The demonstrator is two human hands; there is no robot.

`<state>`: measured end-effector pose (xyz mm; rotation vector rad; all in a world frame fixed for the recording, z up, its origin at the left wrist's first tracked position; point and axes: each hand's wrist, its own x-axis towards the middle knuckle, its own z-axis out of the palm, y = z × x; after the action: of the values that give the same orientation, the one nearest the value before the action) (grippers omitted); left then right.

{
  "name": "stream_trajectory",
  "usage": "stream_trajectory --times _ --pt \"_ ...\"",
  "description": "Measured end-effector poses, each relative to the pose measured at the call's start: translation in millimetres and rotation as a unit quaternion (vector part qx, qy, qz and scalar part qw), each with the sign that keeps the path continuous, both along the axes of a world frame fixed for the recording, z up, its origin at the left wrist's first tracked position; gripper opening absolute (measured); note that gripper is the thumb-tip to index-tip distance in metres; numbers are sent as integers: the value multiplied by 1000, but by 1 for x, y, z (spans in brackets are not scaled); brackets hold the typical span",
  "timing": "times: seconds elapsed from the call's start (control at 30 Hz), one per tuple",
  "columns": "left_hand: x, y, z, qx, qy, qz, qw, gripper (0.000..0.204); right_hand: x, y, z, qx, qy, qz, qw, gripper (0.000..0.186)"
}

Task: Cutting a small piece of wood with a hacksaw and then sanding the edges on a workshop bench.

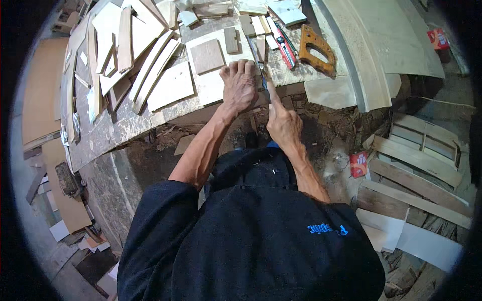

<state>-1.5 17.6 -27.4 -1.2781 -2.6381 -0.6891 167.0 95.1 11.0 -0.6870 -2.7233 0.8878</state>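
My left hand (240, 86) presses down on a pale flat board (203, 93) near the bench's front edge, its fingers curled and close together. A brown square wood piece (207, 56) and a smaller brown block (231, 40) lie on that board, just beyond the hand. My right hand (284, 124) grips a long thin tool with a blue part (264, 83), index finger stretched along it. The tool runs away from me along the board's right edge; its exact kind is unclear. To its right lie a red utility knife (286, 51) and a wooden-handled handsaw (316, 51).
Wood strips and offcuts (125, 40) crowd the worn workbench (108, 138) at the left. A long curved panel (359, 60) overhangs its right side. Wooden frames (416, 155) and a small red box (358, 164) are on the floor at right, among scraps.
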Motion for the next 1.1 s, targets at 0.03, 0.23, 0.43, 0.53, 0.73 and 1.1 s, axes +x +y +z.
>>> stream_trajectory --times 0.03,0.23,0.43,0.53,0.73,1.1 --pt "-1 0 -1 0 1 0 1000 67 -7 0 7 5 -24 -10 1000 64" --pt "2 -1 -1 -15 0 6 1000 65 40 -11 58 -26 -194 -4 981 64" --pt "-1 1 -4 6 22 12 1000 54 27 -13 41 -3 -138 -42 990 64" --pt "-4 -1 -4 44 33 -7 998 58 34 -9 56 -21 -156 -19 987 65" --pt "-4 -1 -4 14 18 -6 1000 58 36 -14 59 -4 -200 5 980 64" --pt "1 -2 -2 -18 -18 -7 1000 51 37 -13 66 -8 -176 -2 984 63"
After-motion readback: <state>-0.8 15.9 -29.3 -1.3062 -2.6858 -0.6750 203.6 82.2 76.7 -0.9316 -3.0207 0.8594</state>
